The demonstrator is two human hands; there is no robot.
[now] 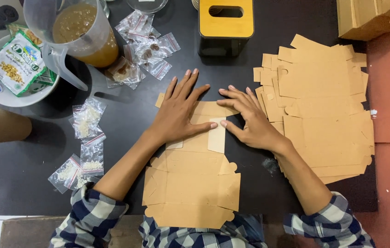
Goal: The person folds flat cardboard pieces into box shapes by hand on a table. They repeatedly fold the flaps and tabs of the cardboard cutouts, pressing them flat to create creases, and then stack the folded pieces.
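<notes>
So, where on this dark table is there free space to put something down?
Bare table lies at lower left, between the small bags and the near edge. A narrow strip runs between the flat box and the cardboard stack. The upper left is crowded around the jug.

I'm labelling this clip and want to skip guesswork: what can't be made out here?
Head view only:
- Flat cardboard blank: its top end is hidden under the left hand and right hand.
- Pitcher: top cut off by the frame edge.
- Small plastic bags: contents too small to identify.
- Stack of blanks: count unclear, sheets overlap.
</notes>
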